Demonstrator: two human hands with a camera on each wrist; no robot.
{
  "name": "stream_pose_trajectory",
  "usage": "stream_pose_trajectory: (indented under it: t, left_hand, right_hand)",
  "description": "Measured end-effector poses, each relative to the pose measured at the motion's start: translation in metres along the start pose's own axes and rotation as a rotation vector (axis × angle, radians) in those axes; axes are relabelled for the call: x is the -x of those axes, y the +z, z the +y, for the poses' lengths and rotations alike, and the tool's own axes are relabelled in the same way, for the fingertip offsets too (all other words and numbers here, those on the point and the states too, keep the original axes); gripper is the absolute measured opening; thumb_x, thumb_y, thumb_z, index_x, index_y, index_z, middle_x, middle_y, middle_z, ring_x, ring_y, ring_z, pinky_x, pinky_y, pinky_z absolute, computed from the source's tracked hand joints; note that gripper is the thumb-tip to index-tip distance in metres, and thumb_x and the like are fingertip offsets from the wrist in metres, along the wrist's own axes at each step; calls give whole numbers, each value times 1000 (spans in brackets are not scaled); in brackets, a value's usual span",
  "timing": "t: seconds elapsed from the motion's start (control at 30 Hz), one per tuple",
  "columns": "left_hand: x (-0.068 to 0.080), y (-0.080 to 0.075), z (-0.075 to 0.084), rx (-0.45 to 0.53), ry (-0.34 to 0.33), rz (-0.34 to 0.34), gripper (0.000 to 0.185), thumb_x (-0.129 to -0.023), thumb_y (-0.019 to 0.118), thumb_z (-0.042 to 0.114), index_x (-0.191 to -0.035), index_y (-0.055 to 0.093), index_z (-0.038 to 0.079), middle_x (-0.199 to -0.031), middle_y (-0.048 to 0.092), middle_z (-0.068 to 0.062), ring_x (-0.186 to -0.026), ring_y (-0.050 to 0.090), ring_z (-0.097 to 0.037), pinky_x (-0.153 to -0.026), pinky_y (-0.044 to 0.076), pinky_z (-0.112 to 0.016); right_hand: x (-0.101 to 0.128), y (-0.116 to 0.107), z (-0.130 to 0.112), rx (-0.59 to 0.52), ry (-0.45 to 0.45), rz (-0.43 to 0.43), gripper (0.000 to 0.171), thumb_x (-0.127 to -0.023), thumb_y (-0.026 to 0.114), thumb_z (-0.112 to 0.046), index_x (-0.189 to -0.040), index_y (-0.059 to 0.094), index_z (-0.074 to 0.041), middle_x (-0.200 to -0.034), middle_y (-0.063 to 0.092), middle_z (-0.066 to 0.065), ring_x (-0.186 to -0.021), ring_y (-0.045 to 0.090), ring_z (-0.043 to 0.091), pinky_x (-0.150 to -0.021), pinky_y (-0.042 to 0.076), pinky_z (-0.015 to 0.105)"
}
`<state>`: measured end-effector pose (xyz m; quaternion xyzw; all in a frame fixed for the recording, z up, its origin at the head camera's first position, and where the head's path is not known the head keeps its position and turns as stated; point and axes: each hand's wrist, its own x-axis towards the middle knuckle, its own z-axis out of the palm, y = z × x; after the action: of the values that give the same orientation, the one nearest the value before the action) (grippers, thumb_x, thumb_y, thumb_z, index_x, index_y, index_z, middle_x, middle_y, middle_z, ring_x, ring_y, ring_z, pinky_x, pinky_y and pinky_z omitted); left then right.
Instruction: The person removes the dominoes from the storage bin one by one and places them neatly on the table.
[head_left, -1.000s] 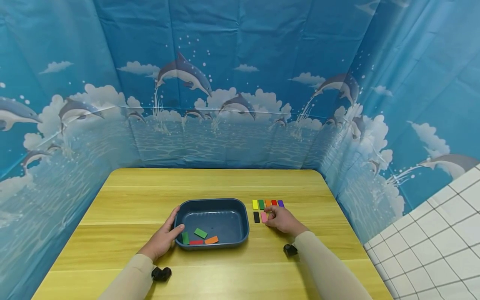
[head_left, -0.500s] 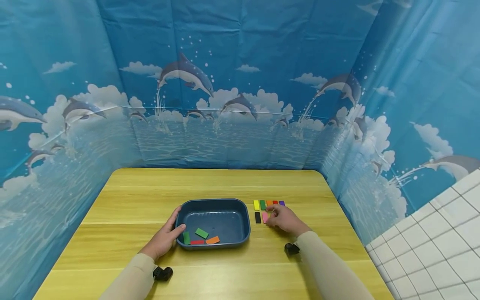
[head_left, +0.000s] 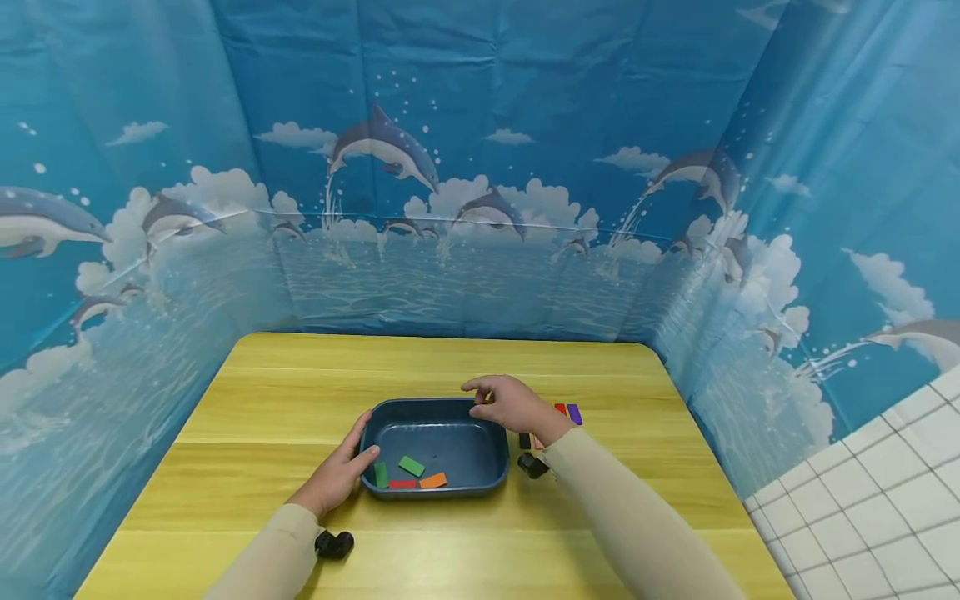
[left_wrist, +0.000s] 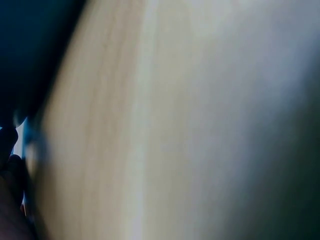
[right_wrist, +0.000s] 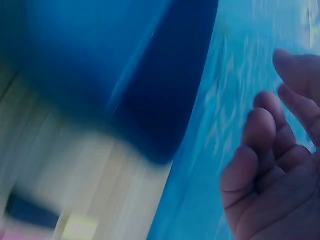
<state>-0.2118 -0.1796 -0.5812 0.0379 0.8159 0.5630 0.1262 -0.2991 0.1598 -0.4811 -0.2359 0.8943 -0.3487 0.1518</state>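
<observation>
The dark blue plastic tray (head_left: 390, 410) sits mid-counter (head_left: 255, 400). The left hand (head_left: 337, 475) clasps its nine o'clock rim, thumb inside. The right hand (head_left: 510, 406) hovers over the two o'clock corner, fingers loosely curled, its grip seemingly empty. Green, red and orange tiles (head_left: 411, 477) lie inside at six o'clock.

Readable text: you will find none in any of your three views.
Backdrop (head_left: 480, 167): dolphins, clouds and water only; you get no lettering on it.
Blue tray (head_left: 438, 408): its rim and walls are plain, with no brand or number you could read.
Coloured blocks in the tray (head_left: 411, 466): plain faces, no marks.
Coloured blocks beside the tray (head_left: 573, 412): plain faces, no marks.
Table (head_left: 262, 392): bare wood grain, no label.
Wrist views: too blurred for you to read anything.
</observation>
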Motion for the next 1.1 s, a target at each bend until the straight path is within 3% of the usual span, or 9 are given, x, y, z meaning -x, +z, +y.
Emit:
stream_pose_trajectory:
  t: [0.1,0.27,0.43,0.57,0.67,0.77,1.1]
  left_hand:
    - [-1,0,-1,5,-2,2,70,-113,48,36,-170,8,37,-179,3,-9,-164,4,-41,-129,9,-66]
    - [-4,1,-3,-2,-7,8,71,-113,49,38,-170,8,37,-179,5,-10,-163,7,-42,-129,11,-68]
    - [-3,2,-3,-6,-8,15,71,-112,49,40,-170,9,37,-179,6,-11,-163,9,-43,-128,12,-69]
    - [-2,1,-3,-15,-4,25,70,-112,50,39,-170,10,36,-178,9,-12,-162,11,-44,-128,13,-69]
    - [-4,1,-5,-17,-4,29,70,-112,50,37,-170,11,36,-178,10,-12,-163,12,-43,-129,13,-67]
    - [-7,2,-8,-12,-9,29,69,-112,50,37,-170,12,38,-178,11,-9,-163,13,-40,-129,12,-66]
    - [-6,0,-6,-42,-6,32,69,-113,49,38,-170,11,37,-178,11,-10,-163,14,-41,-129,13,-67]
  right_hand:
    - [-18,16,-21,52,-68,-109,44,-102,71,-18,-145,65,-16,-115,71,6,-88,61,16,-75,53,31]
    - [-43,45,-39,162,-112,-244,45,-101,72,-15,-145,66,-19,-127,70,9,-97,61,13,-79,55,28]
    - [-61,68,-39,277,-142,-334,47,-98,76,-14,-143,68,-22,-118,74,0,-95,66,6,-81,57,23]
    - [-68,79,-36,298,-135,-387,48,-96,77,-11,-142,69,-23,-96,71,-6,-82,60,3,-79,54,21]
    - [-70,86,-32,250,-101,-418,49,-95,77,-8,-141,69,-21,-73,62,-6,-67,53,6,-74,50,20]
    - [-71,92,-27,228,-85,-432,50,-95,77,-6,-142,69,-20,-61,52,-6,-58,48,8,-67,45,19]
    - [-75,102,-21,222,-81,-402,44,-94,79,-10,-136,73,-24,-66,53,-8,-59,48,6,-63,44,19]
